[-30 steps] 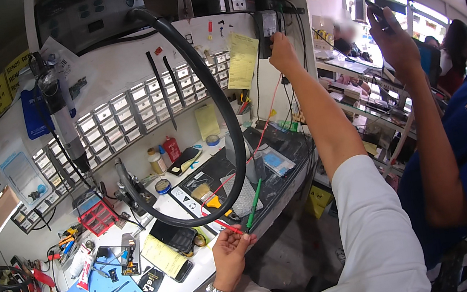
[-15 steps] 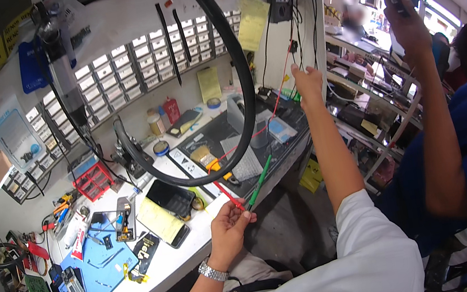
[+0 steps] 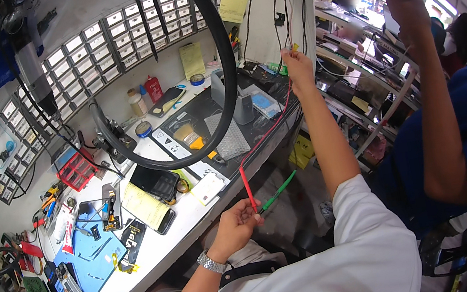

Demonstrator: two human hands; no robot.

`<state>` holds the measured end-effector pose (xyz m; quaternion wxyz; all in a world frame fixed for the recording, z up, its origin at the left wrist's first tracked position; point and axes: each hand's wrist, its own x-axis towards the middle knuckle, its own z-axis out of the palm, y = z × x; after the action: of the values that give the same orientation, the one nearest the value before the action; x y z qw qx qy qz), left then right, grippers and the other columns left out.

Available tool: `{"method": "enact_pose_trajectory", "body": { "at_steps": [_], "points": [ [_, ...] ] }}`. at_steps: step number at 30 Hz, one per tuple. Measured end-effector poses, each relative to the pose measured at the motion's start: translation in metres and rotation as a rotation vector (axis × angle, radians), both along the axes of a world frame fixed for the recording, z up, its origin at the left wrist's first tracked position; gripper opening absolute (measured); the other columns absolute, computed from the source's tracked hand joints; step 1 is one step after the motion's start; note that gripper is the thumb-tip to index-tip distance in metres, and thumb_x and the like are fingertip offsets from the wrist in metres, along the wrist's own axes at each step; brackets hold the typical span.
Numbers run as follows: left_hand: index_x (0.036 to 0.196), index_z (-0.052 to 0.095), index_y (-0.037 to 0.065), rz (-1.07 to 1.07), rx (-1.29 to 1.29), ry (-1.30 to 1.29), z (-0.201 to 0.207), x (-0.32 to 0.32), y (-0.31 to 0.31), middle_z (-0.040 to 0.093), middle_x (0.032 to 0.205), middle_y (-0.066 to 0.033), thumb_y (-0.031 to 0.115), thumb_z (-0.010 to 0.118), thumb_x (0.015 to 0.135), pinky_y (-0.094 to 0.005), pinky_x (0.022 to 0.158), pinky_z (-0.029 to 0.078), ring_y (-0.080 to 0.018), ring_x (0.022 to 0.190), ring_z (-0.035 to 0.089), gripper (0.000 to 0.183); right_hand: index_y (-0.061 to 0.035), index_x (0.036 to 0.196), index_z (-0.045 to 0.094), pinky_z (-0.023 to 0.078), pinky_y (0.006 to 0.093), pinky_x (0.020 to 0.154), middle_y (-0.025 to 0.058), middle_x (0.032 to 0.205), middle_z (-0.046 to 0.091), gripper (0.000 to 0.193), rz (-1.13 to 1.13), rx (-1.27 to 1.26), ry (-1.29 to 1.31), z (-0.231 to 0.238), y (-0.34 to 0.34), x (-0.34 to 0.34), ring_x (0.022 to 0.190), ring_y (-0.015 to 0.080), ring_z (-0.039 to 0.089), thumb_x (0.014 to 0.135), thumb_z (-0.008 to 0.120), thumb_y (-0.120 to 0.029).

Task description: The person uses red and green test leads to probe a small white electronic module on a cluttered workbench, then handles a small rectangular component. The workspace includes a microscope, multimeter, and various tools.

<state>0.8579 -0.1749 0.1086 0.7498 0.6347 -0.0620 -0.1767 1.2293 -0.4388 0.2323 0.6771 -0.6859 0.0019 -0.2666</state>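
My left hand [image 3: 232,229] is closed near the bench's front edge, pinching a red test probe [image 3: 248,191] and a green test probe [image 3: 278,192] by their tips. The red probe stands nearly upright, while the green one slants off to the right. From the red probe a red wire [image 3: 271,133] runs over the bench to my right hand [image 3: 301,72]. That arm is stretched far forward, its fingers closed on the wire close to the wall. A green object [image 3: 277,68] lies beside those fingers. The green probe's lead is hard to follow.
A black magnifier ring [image 3: 230,56] hangs over the bench. Behind stand small parts drawers [image 3: 127,38]. A phone under yellow paper [image 3: 163,222], a brush [image 3: 191,137] and a blue mat [image 3: 99,259] lie on the bench. At right, another person's arm [image 3: 434,98] is raised near shelving.
My right hand has closed around the red wire, which now bends toward it. The green probe has swung right, away from the red one. The whole view has shifted slightly.
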Motion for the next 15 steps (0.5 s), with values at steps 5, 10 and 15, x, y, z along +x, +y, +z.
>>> {"method": "enact_pose_trajectory", "body": {
  "at_steps": [5, 10, 15],
  "points": [
    [0.140, 0.062, -0.003, -0.008, -0.001, 0.002, -0.005, -0.008, -0.005, 0.076, 0.106, -0.0048, -0.001, 0.066, 0.107, -0.0295, 0.091, 0.060, -0.0121, 0.097, 0.075, 0.033, 0.0036, 0.118, 0.069, 0.054, 0.0386, 0.085, 0.0106, 0.103, 0.074, 0.034, 0.198, 0.165, 0.347, 0.019, -0.018, 0.045, 0.088, 0.0211, 0.070, 0.105, 0.078, -0.026],
    [0.139, 0.060, -0.003, -0.014, 0.003, 0.017, -0.008, -0.009, -0.003, 0.074, 0.108, -0.0052, -0.001, 0.067, 0.109, -0.0326, 0.094, 0.063, -0.0145, 0.100, 0.076, 0.032, 0.0013, 0.117, 0.068, 0.049, 0.0289, 0.065, 0.0066, 0.089, 0.070, 0.025, 0.238, 0.262, 0.165, 0.015, -0.018, 0.048, 0.069, 0.0128, 0.063, 0.111, 0.070, -0.023],
    [0.139, 0.060, -0.003, 0.005, -0.008, 0.023, -0.011, -0.009, 0.000, 0.074, 0.108, -0.0052, -0.002, 0.067, 0.108, -0.0325, 0.094, 0.064, -0.0144, 0.098, 0.076, 0.032, 0.0032, 0.120, 0.068, 0.051, 0.0232, 0.062, 0.0070, 0.086, 0.072, 0.027, 0.145, 0.237, -0.094, 0.014, -0.022, 0.023, 0.065, 0.0087, 0.062, 0.109, 0.074, -0.021]
  ]
}}
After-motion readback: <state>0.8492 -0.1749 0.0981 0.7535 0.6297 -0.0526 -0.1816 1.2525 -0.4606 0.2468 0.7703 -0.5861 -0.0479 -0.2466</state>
